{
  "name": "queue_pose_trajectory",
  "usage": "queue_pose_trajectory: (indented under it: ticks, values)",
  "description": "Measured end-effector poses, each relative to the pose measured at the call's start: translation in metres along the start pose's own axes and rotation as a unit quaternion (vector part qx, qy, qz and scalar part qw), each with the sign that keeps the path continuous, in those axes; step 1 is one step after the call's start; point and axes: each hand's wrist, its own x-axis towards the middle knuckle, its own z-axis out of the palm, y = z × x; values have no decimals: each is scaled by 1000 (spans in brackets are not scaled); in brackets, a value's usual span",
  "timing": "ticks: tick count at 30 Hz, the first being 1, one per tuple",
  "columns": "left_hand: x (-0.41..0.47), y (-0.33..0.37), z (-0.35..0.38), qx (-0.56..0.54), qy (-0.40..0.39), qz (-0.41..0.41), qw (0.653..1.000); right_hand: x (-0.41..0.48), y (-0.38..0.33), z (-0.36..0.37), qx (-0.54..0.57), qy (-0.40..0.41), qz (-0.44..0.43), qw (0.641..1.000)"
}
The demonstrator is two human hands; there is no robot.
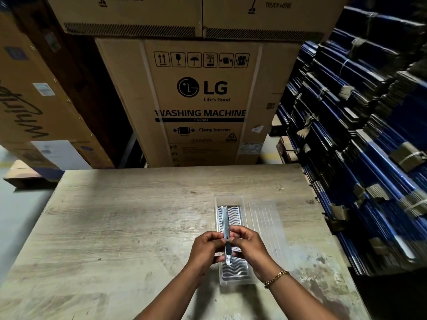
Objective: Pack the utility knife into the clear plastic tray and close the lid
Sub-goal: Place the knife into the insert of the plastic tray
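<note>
Head view, the only one supplied: your left hand (206, 247) and right hand (248, 245) are both curled closed on the utility knife (226, 229), fingertips pinching its near half from either side. The knife runs lengthwise over the clear plastic tray (233, 273), along the tray's left side; whether it is already seated or held just above the ribbed floor cannot be told from this angle. The lid (269, 227) lies open flat on the tabletop (115, 227), to the right of the tray and apparently joined to it along their shared edge. Judgement: insertion is in hand, closing is not yet done. Lower the knife level and parallel to the tray's long walls, so neither end rides up on the rim. Whether the blade is retracted is not visible; check this before release. Free one hand to steady the tray, as light plastic is likely to slide. Then fold the lid over and press along the edges.
</note>
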Motion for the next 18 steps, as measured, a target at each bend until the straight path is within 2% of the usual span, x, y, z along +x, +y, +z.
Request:
queue_pose_trajectory:
  ticks: [9, 14, 18]
  values:
    - [12, -10, 25, -73, -1, -51, 996, 11, 17, -12, -22, 41, 43, 998]
    - [19, -16, 34, -78, -4, -96, 992, 29, 35, -11, -141, 70, 35, 987]
    - [28, -22, 37, -96, -15, -114, 989, 44, 45, -9, -265, 71, 21, 961]
